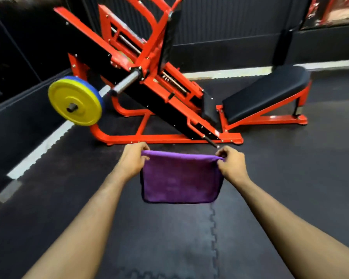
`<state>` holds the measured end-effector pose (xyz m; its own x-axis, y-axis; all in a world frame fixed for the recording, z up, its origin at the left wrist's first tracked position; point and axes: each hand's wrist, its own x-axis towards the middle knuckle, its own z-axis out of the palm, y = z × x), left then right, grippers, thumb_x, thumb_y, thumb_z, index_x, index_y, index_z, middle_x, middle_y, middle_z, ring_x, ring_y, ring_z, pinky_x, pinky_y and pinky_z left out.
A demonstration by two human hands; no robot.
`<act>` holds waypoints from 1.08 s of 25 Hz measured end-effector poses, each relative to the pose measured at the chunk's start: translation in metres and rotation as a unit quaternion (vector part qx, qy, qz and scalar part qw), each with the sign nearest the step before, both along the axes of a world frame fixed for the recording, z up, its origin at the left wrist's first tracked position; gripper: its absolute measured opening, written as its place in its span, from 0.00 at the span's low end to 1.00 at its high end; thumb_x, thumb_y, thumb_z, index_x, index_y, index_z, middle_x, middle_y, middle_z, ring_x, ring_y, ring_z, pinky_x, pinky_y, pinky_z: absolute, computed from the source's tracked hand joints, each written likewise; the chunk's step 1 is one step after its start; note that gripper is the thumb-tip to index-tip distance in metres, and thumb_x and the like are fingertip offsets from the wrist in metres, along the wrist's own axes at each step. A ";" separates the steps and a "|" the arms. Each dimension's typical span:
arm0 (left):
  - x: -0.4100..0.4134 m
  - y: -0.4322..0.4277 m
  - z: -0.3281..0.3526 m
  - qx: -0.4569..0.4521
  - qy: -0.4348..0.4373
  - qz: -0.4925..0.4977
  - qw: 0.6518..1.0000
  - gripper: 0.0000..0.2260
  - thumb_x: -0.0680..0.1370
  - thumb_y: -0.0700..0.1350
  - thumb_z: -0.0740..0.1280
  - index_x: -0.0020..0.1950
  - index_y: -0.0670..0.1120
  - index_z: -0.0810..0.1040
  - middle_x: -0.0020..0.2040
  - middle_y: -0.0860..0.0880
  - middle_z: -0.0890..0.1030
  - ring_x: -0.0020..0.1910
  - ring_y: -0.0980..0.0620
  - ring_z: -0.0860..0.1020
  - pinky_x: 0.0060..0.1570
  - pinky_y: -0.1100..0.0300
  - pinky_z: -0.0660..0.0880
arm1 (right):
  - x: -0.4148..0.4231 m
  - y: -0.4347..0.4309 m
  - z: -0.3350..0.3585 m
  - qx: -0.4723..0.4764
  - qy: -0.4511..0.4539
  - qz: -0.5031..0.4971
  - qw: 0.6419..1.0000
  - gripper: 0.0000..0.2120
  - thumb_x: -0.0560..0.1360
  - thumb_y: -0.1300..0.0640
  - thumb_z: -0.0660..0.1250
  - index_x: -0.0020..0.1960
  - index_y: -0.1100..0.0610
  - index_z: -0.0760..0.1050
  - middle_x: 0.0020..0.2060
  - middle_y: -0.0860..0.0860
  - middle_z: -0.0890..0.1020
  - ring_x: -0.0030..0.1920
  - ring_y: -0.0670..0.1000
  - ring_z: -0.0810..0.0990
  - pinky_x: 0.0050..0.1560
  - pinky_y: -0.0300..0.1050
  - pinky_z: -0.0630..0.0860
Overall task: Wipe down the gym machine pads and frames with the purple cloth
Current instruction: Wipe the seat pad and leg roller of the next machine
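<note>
Purple cloth (180,178) up in the air, stretched flat between both hands, top edge taut, the rest hanging straight down over the floor. Pinched at the top left corner by the left hand (132,162), fingers curled round the fold. Pinched at the top right corner by the right hand (233,164), fingertips bunching the fabric into a small pucker. Touching nothing but those two hands.

Just beyond the knuckles, low on the floor: red frame (169,137) of the gym machine, base rail running across from past the left hand to just past the right. Further beyond the left hand and higher up: yellow weight plate (75,100) with a blue plate (77,77) behind it, loaded on a peg, and a bare silver bar sleeve (127,81) sticking out above. Beyond the right hand and well apart from it: slanted black pad (266,93) on its red supports.

Under everything, dark rubber floor (169,248) of interlocking tiles, one seam running down below the cloth. White strip (38,150) off on the outer side of the left hand.
</note>
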<state>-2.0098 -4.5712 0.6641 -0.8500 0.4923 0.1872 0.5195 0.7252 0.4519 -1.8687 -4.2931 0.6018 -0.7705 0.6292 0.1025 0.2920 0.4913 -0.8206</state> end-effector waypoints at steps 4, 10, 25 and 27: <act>0.006 0.035 0.114 0.047 0.029 -0.060 0.997 0.09 0.71 0.33 0.75 0.44 0.45 0.80 0.34 0.47 0.81 0.33 0.49 0.77 0.40 0.59 0.73 | 0.049 0.059 0.111 0.031 0.012 -0.050 0.998 0.02 0.73 0.58 0.74 0.43 0.52 0.82 0.39 0.50 0.85 0.44 0.52 0.83 0.49 0.46 0.76; 0.001 0.107 0.228 0.184 0.071 -0.132 0.972 0.10 0.82 0.41 0.64 0.40 0.46 0.73 0.31 0.53 0.72 0.32 0.58 0.68 0.36 0.60 0.66 | 0.073 0.093 0.239 0.032 0.223 -0.191 0.955 0.08 0.82 0.61 0.62 0.47 0.59 0.77 0.41 0.50 0.80 0.41 0.44 0.74 0.45 0.40 0.68; -0.066 0.442 0.281 0.187 -0.060 -0.339 0.920 0.08 0.80 0.50 0.66 0.47 0.46 0.77 0.37 0.47 0.80 0.41 0.44 0.80 0.43 0.56 0.73 | 0.021 0.232 0.305 -0.005 0.208 -0.489 0.847 0.12 0.70 0.53 0.80 0.37 0.58 0.79 0.33 0.54 0.83 0.34 0.50 0.79 0.40 0.44 0.79; -0.030 0.484 0.287 0.164 -0.086 -0.437 0.880 0.07 0.80 0.49 0.66 0.52 0.46 0.75 0.37 0.47 0.79 0.37 0.48 0.77 0.41 0.58 0.73 | 0.025 0.237 0.315 -0.060 0.257 -0.447 0.854 0.09 0.71 0.58 0.79 0.40 0.58 0.79 0.33 0.57 0.83 0.32 0.51 0.80 0.34 0.49 0.83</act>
